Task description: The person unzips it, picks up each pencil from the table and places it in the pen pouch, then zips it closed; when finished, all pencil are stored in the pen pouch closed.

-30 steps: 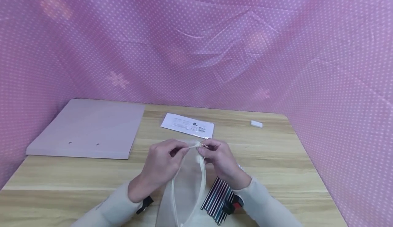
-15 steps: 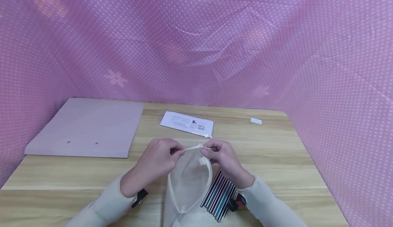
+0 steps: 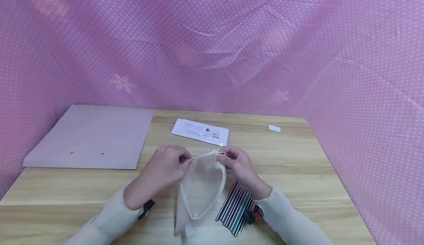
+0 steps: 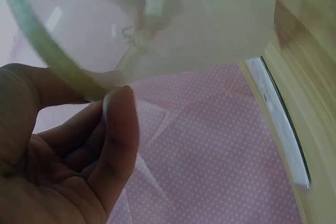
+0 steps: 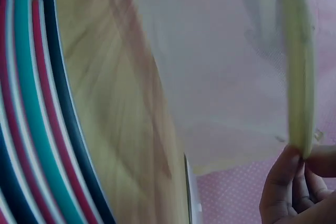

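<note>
A translucent mesh-like bag [image 3: 202, 184] with a cream rim hangs with its mouth open between both hands. My left hand [image 3: 167, 165] pinches the rim at the left of the mouth, thumb against forefinger; the left wrist view shows the same hand [image 4: 100, 145] at the cream band. At the far corner, my right hand [image 3: 239, 165] pinches the rim beside a small cream loop [image 3: 221, 153]. The right wrist view has its thumb and fingers on the band as well, with the sheer bag wall [image 5: 220, 87] spread beside them. Nothing shows inside the bag.
Several slim striped sticks [image 3: 234, 210], like pencils, in red, teal and dark blue lie under the right forearm. A white printed packet [image 3: 200, 131] and a small white block [image 3: 274, 128] lie farther back. A large pale folder-like board [image 3: 89, 136] covers the table's left rear.
The mouth of the bag has widened as the hands moved apart. My left hand has shifted left, and the lower part of the bag has come up into view.
</note>
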`<action>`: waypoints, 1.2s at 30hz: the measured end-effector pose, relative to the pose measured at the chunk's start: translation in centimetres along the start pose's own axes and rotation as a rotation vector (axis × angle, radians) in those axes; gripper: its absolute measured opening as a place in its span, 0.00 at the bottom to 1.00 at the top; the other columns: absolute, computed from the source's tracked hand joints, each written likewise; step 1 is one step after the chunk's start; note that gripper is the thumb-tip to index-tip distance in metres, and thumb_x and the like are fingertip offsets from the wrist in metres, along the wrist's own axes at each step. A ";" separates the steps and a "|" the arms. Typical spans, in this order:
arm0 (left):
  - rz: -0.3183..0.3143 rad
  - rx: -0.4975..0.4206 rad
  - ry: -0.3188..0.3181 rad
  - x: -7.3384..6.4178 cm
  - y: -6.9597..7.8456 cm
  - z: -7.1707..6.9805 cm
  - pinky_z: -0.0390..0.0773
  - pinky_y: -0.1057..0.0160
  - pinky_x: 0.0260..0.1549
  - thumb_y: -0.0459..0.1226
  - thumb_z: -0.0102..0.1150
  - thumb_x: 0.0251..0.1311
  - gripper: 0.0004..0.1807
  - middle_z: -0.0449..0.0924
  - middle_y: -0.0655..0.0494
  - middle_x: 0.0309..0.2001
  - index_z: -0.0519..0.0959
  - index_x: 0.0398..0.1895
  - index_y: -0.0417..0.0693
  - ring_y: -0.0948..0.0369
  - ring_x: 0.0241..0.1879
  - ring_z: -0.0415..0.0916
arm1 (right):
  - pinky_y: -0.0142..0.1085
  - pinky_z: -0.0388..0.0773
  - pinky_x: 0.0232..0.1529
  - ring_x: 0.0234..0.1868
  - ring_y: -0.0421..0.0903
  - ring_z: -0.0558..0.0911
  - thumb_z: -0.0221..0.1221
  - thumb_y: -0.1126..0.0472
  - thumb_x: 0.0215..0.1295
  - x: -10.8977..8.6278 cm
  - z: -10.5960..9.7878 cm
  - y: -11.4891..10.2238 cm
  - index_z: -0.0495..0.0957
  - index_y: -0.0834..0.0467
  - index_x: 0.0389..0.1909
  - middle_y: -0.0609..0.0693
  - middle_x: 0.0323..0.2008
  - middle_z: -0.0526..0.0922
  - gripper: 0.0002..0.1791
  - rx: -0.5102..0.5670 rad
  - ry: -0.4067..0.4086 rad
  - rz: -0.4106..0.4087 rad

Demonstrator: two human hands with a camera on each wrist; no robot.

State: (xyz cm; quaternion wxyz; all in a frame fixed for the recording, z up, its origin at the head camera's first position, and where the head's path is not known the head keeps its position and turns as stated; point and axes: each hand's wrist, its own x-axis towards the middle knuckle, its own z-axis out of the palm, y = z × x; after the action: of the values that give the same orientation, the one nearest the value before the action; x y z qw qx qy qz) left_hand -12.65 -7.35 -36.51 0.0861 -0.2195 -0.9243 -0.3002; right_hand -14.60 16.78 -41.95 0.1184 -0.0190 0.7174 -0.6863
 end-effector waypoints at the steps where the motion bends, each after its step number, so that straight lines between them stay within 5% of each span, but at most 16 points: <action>1: -0.007 0.004 -0.006 0.0 -0.1 -0.1 0.77 0.73 0.27 0.31 0.69 0.55 0.02 0.85 0.58 0.26 0.88 0.30 0.46 0.70 0.25 0.74 | 0.36 0.86 0.41 0.36 0.38 0.83 0.60 0.69 0.67 0.1 -0.1 0.0 0.79 0.62 0.42 0.42 0.33 0.83 0.05 0.007 0.024 0.000; 6: -0.007 0.035 0.017 0.1 -0.7 -0.5 0.76 0.71 0.26 0.29 0.64 0.54 0.06 0.84 0.59 0.25 0.87 0.28 0.47 0.69 0.24 0.73 | 0.41 0.87 0.44 0.38 0.40 0.84 0.60 0.72 0.65 0.7 -0.7 0.1 0.80 0.66 0.44 0.45 0.34 0.84 0.08 0.000 0.095 0.002; 23: -0.010 0.064 0.132 0.6 -1.7 0.0 0.72 0.71 0.22 0.33 0.68 0.55 0.03 0.82 0.60 0.20 0.86 0.25 0.48 0.69 0.19 0.70 | 0.37 0.86 0.47 0.37 0.40 0.86 0.64 0.72 0.62 2.5 -1.2 0.6 0.81 0.66 0.45 0.48 0.35 0.87 0.11 -0.089 0.087 0.036; 36: -0.035 0.035 0.183 0.5 -2.4 0.0 0.69 0.71 0.20 0.31 0.66 0.53 0.07 0.79 0.62 0.18 0.85 0.22 0.51 0.69 0.18 0.67 | 0.36 0.85 0.53 0.43 0.41 0.87 0.61 0.69 0.67 1.6 -4.3 0.0 0.75 0.69 0.55 0.47 0.41 0.88 0.17 0.196 0.019 0.011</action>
State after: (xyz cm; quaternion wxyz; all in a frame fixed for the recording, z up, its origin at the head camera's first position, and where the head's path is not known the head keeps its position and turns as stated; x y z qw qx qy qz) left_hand -14.18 -8.94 -37.62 0.1685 -0.1733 -0.9214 -0.3043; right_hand -17.00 20.66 -42.00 0.1166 0.0029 0.6481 -0.7525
